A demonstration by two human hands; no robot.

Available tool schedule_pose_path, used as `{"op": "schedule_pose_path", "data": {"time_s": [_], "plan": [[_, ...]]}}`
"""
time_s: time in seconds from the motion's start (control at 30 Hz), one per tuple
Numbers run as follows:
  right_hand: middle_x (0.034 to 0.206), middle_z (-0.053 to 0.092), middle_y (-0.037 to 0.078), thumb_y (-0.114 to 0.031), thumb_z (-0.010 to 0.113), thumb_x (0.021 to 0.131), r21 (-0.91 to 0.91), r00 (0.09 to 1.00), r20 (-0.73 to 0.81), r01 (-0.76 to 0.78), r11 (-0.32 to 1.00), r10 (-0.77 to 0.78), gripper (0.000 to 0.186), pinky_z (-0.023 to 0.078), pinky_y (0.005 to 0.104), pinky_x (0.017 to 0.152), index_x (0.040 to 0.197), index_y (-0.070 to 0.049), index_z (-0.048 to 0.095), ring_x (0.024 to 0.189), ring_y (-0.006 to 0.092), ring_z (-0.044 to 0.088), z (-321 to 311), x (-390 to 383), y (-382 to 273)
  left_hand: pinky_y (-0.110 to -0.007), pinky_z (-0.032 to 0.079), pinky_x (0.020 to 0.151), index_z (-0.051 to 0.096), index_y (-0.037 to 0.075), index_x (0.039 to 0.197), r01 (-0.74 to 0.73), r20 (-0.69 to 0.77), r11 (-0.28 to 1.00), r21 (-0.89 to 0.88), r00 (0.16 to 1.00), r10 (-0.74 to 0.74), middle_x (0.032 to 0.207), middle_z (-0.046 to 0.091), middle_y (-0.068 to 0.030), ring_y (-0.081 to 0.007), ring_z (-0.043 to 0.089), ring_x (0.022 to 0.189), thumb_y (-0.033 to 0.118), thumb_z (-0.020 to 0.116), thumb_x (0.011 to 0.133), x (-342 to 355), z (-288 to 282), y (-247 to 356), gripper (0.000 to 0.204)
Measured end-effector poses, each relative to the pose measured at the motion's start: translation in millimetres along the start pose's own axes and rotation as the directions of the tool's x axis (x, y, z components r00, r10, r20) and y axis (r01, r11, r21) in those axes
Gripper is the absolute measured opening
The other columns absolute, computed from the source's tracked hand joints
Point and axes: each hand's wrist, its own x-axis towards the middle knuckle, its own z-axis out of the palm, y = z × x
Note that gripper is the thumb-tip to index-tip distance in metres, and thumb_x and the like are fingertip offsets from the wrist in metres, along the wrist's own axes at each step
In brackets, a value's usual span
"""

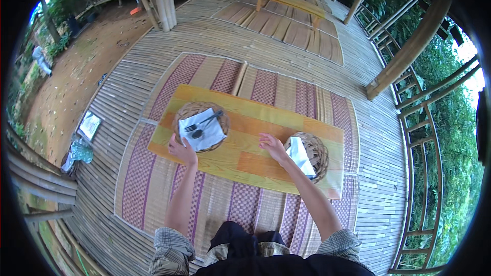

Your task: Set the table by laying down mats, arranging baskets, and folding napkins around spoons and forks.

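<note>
A low yellow wooden table (250, 159) stands on patterned mats. My left hand (180, 147) has its fingers at the near-left rim of a round wicker plate (223, 122), gripping it. On that plate lie a folded white napkin (190, 118), a dark fork (190, 128) and a dark spoon (197, 133). My right hand (271, 145) is open over the table, fingers apart, just left of a second wicker plate (318, 154), which bears a white napkin (298, 156).
Purple-checked mats (133, 189) cover the bamboo floor (378, 194). Another low table (289, 1) stands behind. A railing (414, 138) and post (388, 71) line the right side. Bags (81, 151) lie at left. A person in pale clothing (42, 60) is on the ground beyond.
</note>
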Motion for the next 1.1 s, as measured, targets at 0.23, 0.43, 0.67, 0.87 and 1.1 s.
{"op": "schedule_pose_path", "data": {"time_s": [0.23, 0.43, 0.67, 0.87, 1.1], "plan": [[0.091, 0.056, 0.007, -0.005, 0.051, 0.076, -0.273, 0.963, -0.208, 0.111, 0.956, -0.171, 0.031, 0.044, 0.0239, 0.071, 0.106, -0.002, 0.047, 0.080, 0.0134, 0.055, -133, -102, -7, -0.031, 0.034, 0.078, 0.042, 0.003, 0.105, 0.125, 0.380, 0.807, -0.578, 0.916, 0.130, 0.094, 0.042, -0.0109, -0.0205, 0.040, 0.090, 0.005, 0.048, 0.075, -89, 1, 129, 0.031], [0.091, 0.056, 0.011, -0.013, 0.059, 0.072, -0.403, 0.949, -0.299, -0.027, 0.915, -0.104, 0.024, 0.043, 0.0279, 0.072, 0.093, -0.003, 0.052, 0.080, 0.0199, 0.055, -171, -145, 18, -0.026, 0.040, 0.073, 0.044, 0.003, 0.102, 0.357, 0.776, 0.741, -0.569, 0.533, 0.339, 0.088, 0.052, -0.0066, -0.0137, 0.050, 0.081, 0.014, 0.050, 0.080, -172, 24, 187, 0.026], [0.106, 0.037, 0.009, -0.027, 0.069, 0.059, -0.794, 0.935, -0.236, -0.029, 0.607, -0.264, 0.055, 0.030, 0.0443, 0.080, 0.106, -0.013, 0.044, 0.100, 0.0287, 0.035, -108, -133, 62, -0.031, 0.041, 0.077, 0.041, 0.002, 0.103, 0.164, 0.789, 0.800, -0.578, 0.365, 0.495, 0.097, 0.053, -0.0123, -0.0230, 0.052, 0.089, 0.003, 0.046, 0.077, -222, 42, 185, 0.027], [0.102, 0.039, 0.009, -0.020, 0.066, 0.061, -0.831, 0.916, -0.279, -0.079, 0.551, -0.289, 0.043, 0.030, 0.0407, 0.079, 0.099, -0.013, 0.048, 0.096, 0.0276, 0.036, -94, -120, 84, -0.038, 0.033, 0.085, 0.036, 0.004, 0.109, -0.091, 0.724, 0.770, -0.632, 0.284, 0.628, 0.105, 0.047, -0.0162, -0.0332, 0.043, 0.097, 0.001, 0.048, 0.072, -225, 41, 189, 0.039], [0.087, 0.048, 0.007, -0.014, 0.061, 0.064, -0.750, 0.837, -0.425, -0.112, 0.652, -0.344, 0.018, 0.033, 0.0401, 0.073, 0.080, -0.009, 0.054, 0.088, 0.0268, 0.042, -98, -102, 82, -0.037, 0.034, 0.084, 0.037, 0.002, 0.109, -0.015, 0.718, 0.767, -0.642, 0.340, 0.607, 0.104, 0.048, -0.0146, -0.0305, 0.045, 0.096, -0.001, 0.050, 0.069, -219, 48, 190, 0.042]]}}
